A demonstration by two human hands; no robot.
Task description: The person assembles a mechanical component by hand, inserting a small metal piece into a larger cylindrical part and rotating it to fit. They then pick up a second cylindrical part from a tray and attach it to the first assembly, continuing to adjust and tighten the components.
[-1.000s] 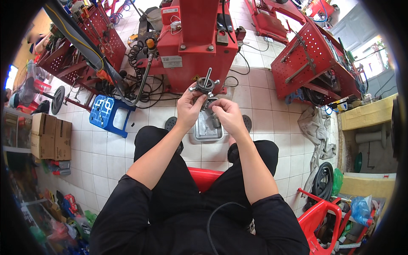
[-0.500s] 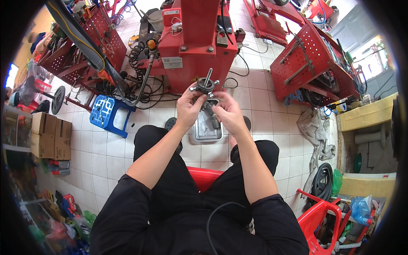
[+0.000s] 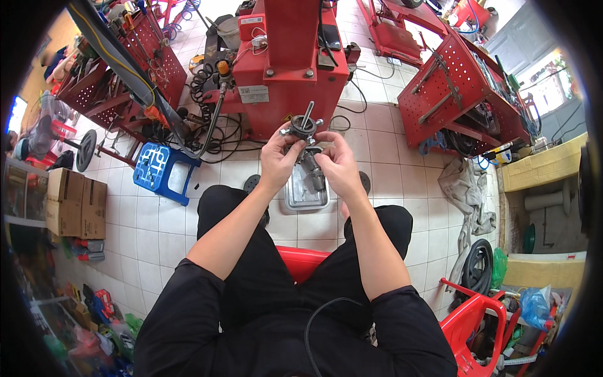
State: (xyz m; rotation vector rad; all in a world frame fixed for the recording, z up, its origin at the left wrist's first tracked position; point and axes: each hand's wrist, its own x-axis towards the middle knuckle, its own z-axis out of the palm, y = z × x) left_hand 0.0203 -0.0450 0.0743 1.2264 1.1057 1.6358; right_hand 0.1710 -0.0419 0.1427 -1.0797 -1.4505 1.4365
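Head: hands (image 3: 281, 162) partly hide tray (image 3: 308, 206); blue stool (image 3: 151, 168) left.

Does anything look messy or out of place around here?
Yes: a grey cloth lies crumpled on the floor at the right, as if dropped, and black cables lie tangled left of the red machine. The metal part being held is too small in view to judge for damage.
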